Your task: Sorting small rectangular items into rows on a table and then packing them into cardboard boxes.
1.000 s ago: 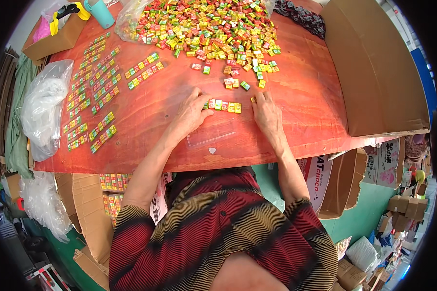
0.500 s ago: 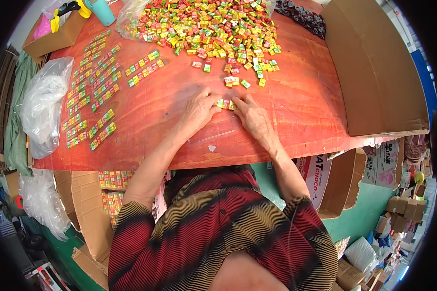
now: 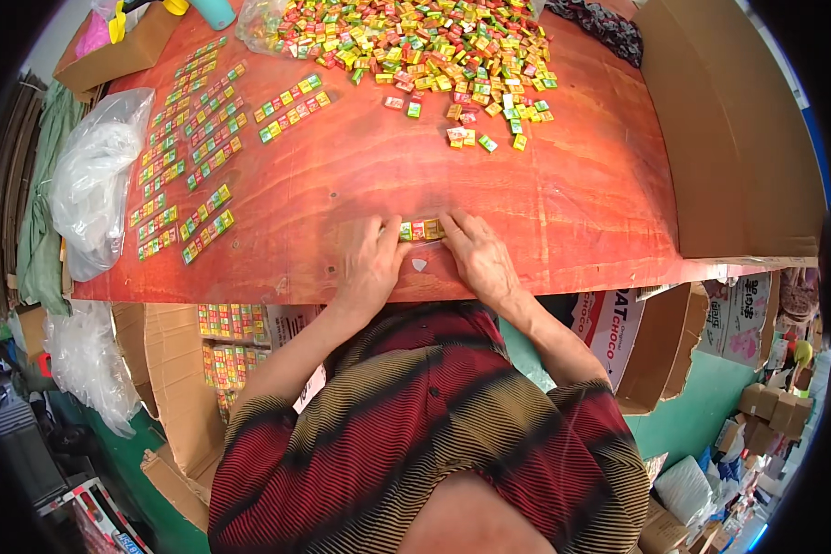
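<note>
A short row of small coloured boxes (image 3: 420, 230), green, red and yellow, lies on the red table near its front edge. My left hand (image 3: 371, 261) holds the row's left end, fingers curled against it. At the right end, the fingers of my right hand (image 3: 478, 256) press on the last box. The fingertips partly cover the end boxes. Just below the row, a small whitish chip (image 3: 419, 265) lies on the tabletop, beside what looks like a faint clear film edge.
A big heap of small boxes (image 3: 415, 42) covers the far middle, with loose ones in front. Finished-looking rows (image 3: 214, 138) lie at left beside a clear plastic bag (image 3: 97, 185). A tall cardboard box (image 3: 739, 138) stands right. Below the table, a carton (image 3: 180, 369) sits beside packed boxes (image 3: 234, 365).
Both hands have drawn the row of boxes toward me, closer to the whitish chip and the front edge. The whole view has shifted slightly.
</note>
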A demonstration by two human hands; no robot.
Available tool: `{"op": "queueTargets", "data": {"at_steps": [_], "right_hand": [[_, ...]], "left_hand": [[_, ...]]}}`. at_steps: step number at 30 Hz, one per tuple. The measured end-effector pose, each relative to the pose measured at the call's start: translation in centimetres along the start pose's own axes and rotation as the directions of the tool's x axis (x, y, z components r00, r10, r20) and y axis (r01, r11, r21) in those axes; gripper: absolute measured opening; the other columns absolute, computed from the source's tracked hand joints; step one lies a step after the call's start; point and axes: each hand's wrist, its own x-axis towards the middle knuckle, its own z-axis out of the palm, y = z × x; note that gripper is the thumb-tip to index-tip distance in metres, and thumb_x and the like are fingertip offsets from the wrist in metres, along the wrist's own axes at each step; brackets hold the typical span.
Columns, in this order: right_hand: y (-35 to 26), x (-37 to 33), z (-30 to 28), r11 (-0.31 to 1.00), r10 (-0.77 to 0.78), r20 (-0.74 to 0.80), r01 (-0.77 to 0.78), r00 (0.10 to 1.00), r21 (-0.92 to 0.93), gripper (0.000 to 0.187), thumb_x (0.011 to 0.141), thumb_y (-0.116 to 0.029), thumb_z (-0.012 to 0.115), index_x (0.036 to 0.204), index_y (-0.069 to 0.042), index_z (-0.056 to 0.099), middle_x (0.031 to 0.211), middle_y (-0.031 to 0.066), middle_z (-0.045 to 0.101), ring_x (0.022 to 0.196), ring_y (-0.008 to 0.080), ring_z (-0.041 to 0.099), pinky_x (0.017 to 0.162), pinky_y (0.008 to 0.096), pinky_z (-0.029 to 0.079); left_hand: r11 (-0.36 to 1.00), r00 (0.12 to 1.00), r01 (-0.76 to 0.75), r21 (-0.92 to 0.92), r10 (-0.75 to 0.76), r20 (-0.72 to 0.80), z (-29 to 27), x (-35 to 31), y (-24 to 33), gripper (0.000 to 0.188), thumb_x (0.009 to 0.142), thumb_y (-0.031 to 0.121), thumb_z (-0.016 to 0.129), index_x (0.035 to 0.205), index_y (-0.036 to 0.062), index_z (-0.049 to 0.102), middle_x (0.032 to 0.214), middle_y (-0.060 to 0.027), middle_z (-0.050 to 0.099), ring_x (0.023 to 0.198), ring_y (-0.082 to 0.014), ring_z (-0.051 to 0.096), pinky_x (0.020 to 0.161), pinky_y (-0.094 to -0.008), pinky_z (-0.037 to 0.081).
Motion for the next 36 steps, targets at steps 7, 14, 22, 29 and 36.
{"op": "queueTargets", "data": {"at_steps": [7,14,22,29,36], "right_hand": [[-1.0,-2.1,1.6,0.987,0.013,0.132,0.008,0.991,-0.160,0.069,0.073,-0.033,0.060,0.125,0.005,0.034,0.135,0.0194,0.026,0.128,0.0332,0.020,0.104,0.0462,0.016],[-1.7,-1.7,1.3,0.982,0.018,0.120,0.006,0.993,-0.191,0.077,0.072,-0.040,0.061,0.124,0.008,0.034,0.135,0.0230,0.025,0.129,0.0344,0.019,0.104,0.0490,0.014],[-0.5,-1.6,0.2,0.996,-0.081,-0.200,0.089,0.976,0.029,0.041,0.074,-0.014,0.061,0.114,-0.006,0.051,0.122,0.0167,0.046,0.115,0.0317,0.041,0.096,0.0452,0.030],[6.6,-3.2,-2.7,0.797,0.319,-0.428,-0.484,0.845,-0.360,0.024,0.077,-0.010,0.052,0.101,-0.007,0.054,0.098,0.0110,0.052,0.088,0.0309,0.048,0.073,0.0421,0.039],[0.1,-2.0,1.7,0.955,0.108,-0.242,-0.169,0.964,-0.245,0.030,0.073,-0.008,0.051,0.102,-0.006,0.055,0.100,0.0103,0.051,0.085,0.0290,0.048,0.071,0.0400,0.039]], "left_hand": [[0.933,0.993,-0.111,0.342,0.092,0.071,0.3,-2.7,0.3,0.060,0.074,0.039,0.056,0.113,-0.0061,0.046,0.117,-0.0180,0.044,0.102,-0.0331,0.044,0.081,-0.0464,0.034],[0.962,0.979,-0.054,0.269,-0.003,0.206,-0.4,-2.3,0.2,0.067,0.077,0.038,0.055,0.124,-0.0060,0.036,0.130,-0.0212,0.032,0.121,-0.0394,0.027,0.096,-0.0540,0.021],[0.969,0.977,-0.100,0.226,0.052,0.207,0.2,-1.8,0.1,0.054,0.081,0.030,0.051,0.126,0.0043,0.038,0.131,-0.0192,0.034,0.124,-0.0363,0.027,0.100,-0.0517,0.017],[0.922,0.974,-0.089,0.378,0.000,0.228,-3.2,-1.8,-5.3,0.045,0.084,0.024,0.047,0.125,0.0077,0.041,0.133,-0.0145,0.034,0.125,-0.0334,0.026,0.101,-0.0506,0.018],[0.890,0.986,0.067,0.452,-0.129,0.108,-5.6,-1.9,-8.8,0.040,0.085,0.013,0.045,0.125,0.0081,0.042,0.134,-0.0153,0.030,0.127,-0.0336,0.023,0.101,-0.0498,0.019]]}}
